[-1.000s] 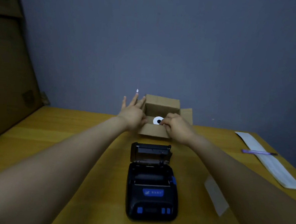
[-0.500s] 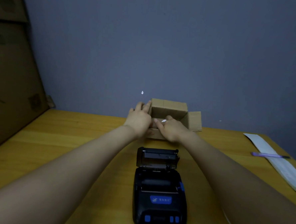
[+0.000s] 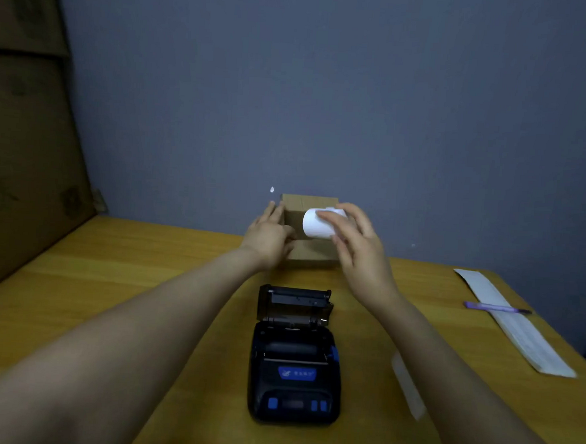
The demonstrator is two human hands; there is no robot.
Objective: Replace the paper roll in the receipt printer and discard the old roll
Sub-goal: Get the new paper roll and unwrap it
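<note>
A: Entry. Right hand, grip closed round a white cylindrical paper roll, held in the air just above the small brown cardboard box at the far middle of the yellow wooden counter.

B: Left hand?

A: Fingers laid flat against the box's left wall, steadying it; nothing enclosed, grip loose and open.

B: Printer state?

A: Black receipt printer with blue buttons sits near, centre, lid tipped up toward the far side. Paper bay looks dark; I cannot tell if an old core lies inside.

B: Step in hand?

A: Judged: fetching the new roll. Next move calls for bringing it near, over the open bay, axis lying left to right, loose end feeding toward the tear edge, then closing the lid.

B: Other items?

A: Long white paper strip and purple pen at far right, well apart.
</note>
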